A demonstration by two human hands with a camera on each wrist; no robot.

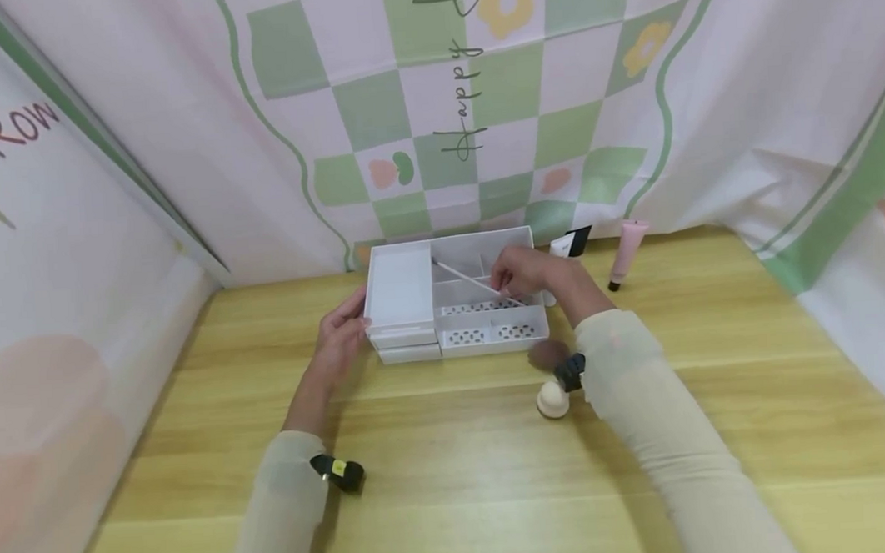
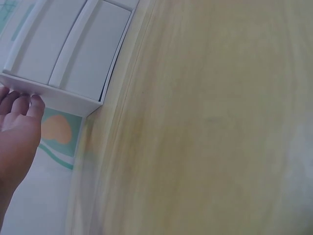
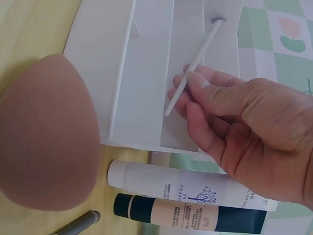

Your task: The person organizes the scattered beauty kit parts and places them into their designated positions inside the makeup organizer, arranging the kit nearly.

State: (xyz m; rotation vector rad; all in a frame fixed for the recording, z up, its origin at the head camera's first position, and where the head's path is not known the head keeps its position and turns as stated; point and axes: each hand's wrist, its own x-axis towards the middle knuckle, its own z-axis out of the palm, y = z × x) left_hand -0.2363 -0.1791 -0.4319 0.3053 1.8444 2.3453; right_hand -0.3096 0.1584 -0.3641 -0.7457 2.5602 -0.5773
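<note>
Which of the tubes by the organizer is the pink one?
The pink tube, lying alone farthest right on the table; the white tube and dark-capped beige tube lie together beside the organizer.

1 white organizer (image 1: pixel 413 290) at 12 o'clock, 1 thin white stick (image 3: pixel 193 68), 3 tubes around 1 o'clock, 1 brown sponge (image 3: pixel 46 132), 1 cream puff (image 1: pixel 552 398).

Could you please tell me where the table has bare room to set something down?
Bare wood table lies between the sleeves, before the white organizer, and far right beyond the pink tube. Crowded: tubes and sponge beside the organizer's right end.
</note>
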